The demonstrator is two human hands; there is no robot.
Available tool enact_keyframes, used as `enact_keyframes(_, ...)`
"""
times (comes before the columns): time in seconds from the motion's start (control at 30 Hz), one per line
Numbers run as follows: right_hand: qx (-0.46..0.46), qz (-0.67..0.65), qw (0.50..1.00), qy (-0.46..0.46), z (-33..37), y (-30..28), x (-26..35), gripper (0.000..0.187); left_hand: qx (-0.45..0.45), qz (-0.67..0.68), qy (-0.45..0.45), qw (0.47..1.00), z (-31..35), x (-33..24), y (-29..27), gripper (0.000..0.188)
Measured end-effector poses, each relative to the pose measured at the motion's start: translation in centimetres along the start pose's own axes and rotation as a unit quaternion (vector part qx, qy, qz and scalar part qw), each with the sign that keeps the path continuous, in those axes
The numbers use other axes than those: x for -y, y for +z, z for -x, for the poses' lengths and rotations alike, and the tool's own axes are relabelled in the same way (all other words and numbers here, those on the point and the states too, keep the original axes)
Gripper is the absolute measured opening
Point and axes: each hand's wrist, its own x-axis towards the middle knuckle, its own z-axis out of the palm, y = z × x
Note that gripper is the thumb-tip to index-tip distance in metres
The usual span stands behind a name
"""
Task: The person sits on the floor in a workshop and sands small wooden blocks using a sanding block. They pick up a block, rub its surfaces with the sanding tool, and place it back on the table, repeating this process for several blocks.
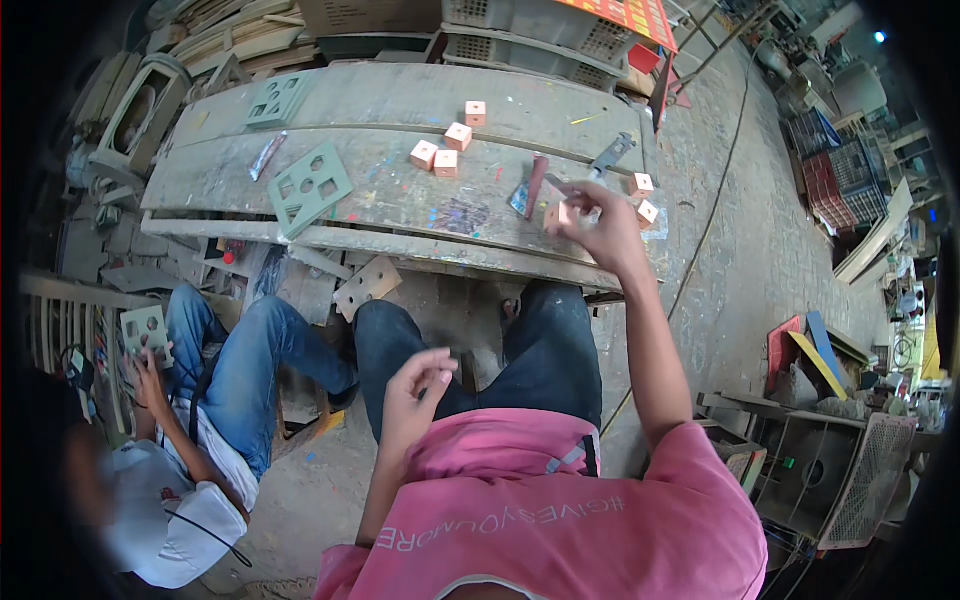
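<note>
My right hand (606, 228) reaches over the bench's near edge at the right, its fingers closed on a pale wooden cube (557, 217) with a hole in its face. Just beyond it are a dark red strip (536, 185) and a small blue packet (519, 199). Two more cubes (641, 185) lie beyond and right of this hand, near a grey metal tool (612, 153). Several similar cubes (446, 163) are grouped at mid-bench. Above my lap, my left hand (412, 392) hangs with fingers loosely bent and thumb apart, holding nothing visible.
Green boards with shaped holes (311, 188) lie on the worn wooden bench (390, 98), left side. At lower left a seated co-worker (190, 470) holds another green board (146, 330). Plastic crates (530, 28) stand behind the bench. A wire-fronted box (820, 470) stands right.
</note>
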Motion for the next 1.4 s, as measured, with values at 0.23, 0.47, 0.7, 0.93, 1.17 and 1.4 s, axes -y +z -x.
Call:
enact_keyframes(0.23,0.157,-0.286,0.939,-0.114,6.8,2.6,8.7,0.048,0.108,0.357,-0.048,0.926,-4.2,-6.1,2.7,0.048)
enact_keyframes(0.47,-0.172,0.170,0.967,0.076,-4.4,3.8,-3.9,0.025,0.117,0.413,0.048,0.902,-3.0,-8.5,0.4,0.050)
enact_keyframes(0.7,-0.162,0.223,0.957,0.084,-3.1,6.9,-3.7,0.021,0.137,0.392,0.114,0.902,0.5,-9.9,-0.6,0.055)
enact_keyframes(0.93,-0.148,0.274,0.950,0.037,1.6,8.3,-0.3,0.028,0.176,0.356,0.186,0.899,1.1,-10.3,-0.6,0.050)
enact_keyframes(1.17,-0.112,0.233,0.966,-0.006,4.0,8.2,0.5,0.031,0.161,0.325,0.212,0.908,1.8,-11.5,-0.5,0.045)
enact_keyframes(1.4,0.004,-0.067,0.995,0.079,6.6,5.6,0.9,0.018,0.185,0.353,0.247,0.884,2.0,-11.6,-0.7,0.041)
